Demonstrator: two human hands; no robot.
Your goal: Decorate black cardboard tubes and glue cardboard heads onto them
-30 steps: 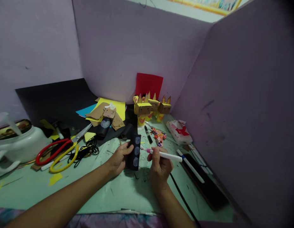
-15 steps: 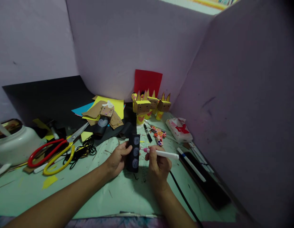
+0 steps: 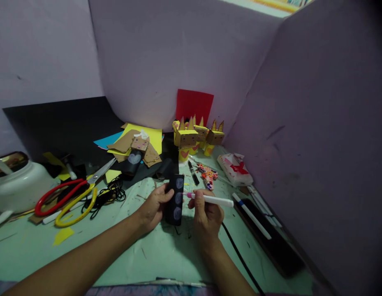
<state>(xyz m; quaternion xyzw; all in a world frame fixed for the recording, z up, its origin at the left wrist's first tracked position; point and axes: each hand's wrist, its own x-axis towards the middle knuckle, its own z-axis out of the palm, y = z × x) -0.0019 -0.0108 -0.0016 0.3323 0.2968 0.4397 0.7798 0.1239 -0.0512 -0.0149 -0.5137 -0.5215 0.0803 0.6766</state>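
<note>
My left hand (image 3: 156,206) grips a black paper tube (image 3: 171,213) by its left side, thumb across its front. Three pale round marks run down the tube's face. Between the thumb and fingers of my right hand (image 3: 207,216) is a white marker pen (image 3: 218,201) with a pink tip end. Its tip points left and meets or nearly meets the tube's right edge; I cannot tell whether they touch. Beyond my hands, a black tube figure (image 3: 135,159) with a pale heart and a cardboard head lies on paper scraps.
Large scissors (image 3: 95,179) and tangled black cord (image 3: 109,197) lie left, near a white pot (image 3: 27,187). Yellow figures with box heads (image 3: 187,139) stand behind. On the right are a tissue pack (image 3: 235,169) and a phone-like black slab (image 3: 280,250) with a blue-banded white marker (image 3: 252,216).
The view has shifted slightly, so most things sit a little farther right. My hands keep the same hold on the tube and marker, and the tube has turned very slightly.
</note>
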